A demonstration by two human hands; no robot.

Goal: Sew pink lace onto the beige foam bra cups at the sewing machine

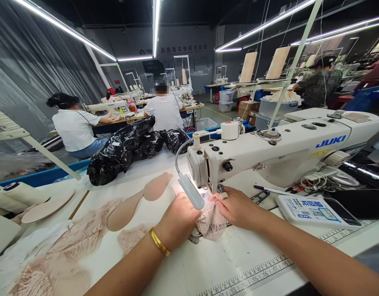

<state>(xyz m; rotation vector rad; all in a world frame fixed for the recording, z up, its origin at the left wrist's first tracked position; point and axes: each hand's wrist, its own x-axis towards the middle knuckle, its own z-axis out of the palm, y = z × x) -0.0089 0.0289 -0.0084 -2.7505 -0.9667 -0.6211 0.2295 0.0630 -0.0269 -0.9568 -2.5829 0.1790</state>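
Pinching pink lace fabric (pixel 211 222) under the needle of the white sewing machine (pixel 278 154), the right hand (pixel 237 207) grips its edge near the table's (pixel 208 267) middle, while the left hand (pixel 177 220) presses flat on it, fingers closed together, beside the lamp (pixel 191 191).
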